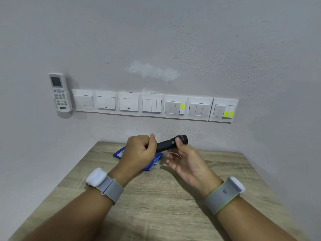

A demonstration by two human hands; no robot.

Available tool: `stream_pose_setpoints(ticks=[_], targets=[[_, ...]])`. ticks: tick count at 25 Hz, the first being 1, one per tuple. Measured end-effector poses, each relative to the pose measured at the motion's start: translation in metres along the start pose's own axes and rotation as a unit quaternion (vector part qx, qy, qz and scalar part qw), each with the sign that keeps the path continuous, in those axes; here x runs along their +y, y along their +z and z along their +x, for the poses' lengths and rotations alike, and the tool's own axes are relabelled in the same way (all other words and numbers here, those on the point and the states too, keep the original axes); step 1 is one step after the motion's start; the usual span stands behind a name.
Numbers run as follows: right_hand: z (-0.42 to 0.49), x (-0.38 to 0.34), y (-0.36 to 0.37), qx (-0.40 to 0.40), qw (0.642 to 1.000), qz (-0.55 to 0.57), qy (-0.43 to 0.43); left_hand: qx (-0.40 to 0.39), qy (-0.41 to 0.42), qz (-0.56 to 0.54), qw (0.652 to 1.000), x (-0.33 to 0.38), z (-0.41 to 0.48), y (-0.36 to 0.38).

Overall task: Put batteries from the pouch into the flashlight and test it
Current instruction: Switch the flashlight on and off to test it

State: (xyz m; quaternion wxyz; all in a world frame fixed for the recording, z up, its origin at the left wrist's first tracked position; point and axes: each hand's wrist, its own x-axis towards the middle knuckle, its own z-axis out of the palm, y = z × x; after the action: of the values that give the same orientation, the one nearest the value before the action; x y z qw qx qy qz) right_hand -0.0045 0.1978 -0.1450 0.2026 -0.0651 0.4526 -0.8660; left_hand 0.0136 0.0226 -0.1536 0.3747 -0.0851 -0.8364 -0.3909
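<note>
A black flashlight [167, 144] is held in the air above the table's far end, its head pointing up and to the right. My left hand [140, 153] is closed around its tail end. My right hand [184, 160] holds it near the head, thumb beside the round switch, the other fingers loosely spread below. A blue pouch [119, 153] lies flat on the wooden table [156, 197] under my left hand, mostly hidden by it. No loose batteries can be seen.
A grey wall rises right behind the table. A row of white switch plates [152, 106] runs across it, with a white air-conditioner remote [60, 93] in a holder at the left. Both wrists wear grey bands with white units.
</note>
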Motion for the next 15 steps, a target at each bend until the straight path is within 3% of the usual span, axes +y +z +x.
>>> stream_pose_setpoints(ticks=[4, 8, 11, 15], targets=[[0.001, 0.003, 0.004, 0.007, 1.0, 0.011, -0.026, -0.084, 0.026, 0.031, 0.996, 0.002, -0.003, 0.002], [0.005, -0.003, 0.002, 0.086, 0.989, -0.047, -0.112, -0.164, -0.026, 0.058, 0.984, 0.001, -0.002, -0.003], [0.007, -0.017, -0.012, 0.145, 0.966, -0.129, -0.17, -0.138, -0.031, 0.049, 0.989, -0.005, 0.003, -0.009], [0.003, -0.03, -0.027, 0.162, 0.966, -0.099, -0.178, -0.082, -0.051, 0.05, 0.994, -0.011, 0.008, -0.019]])
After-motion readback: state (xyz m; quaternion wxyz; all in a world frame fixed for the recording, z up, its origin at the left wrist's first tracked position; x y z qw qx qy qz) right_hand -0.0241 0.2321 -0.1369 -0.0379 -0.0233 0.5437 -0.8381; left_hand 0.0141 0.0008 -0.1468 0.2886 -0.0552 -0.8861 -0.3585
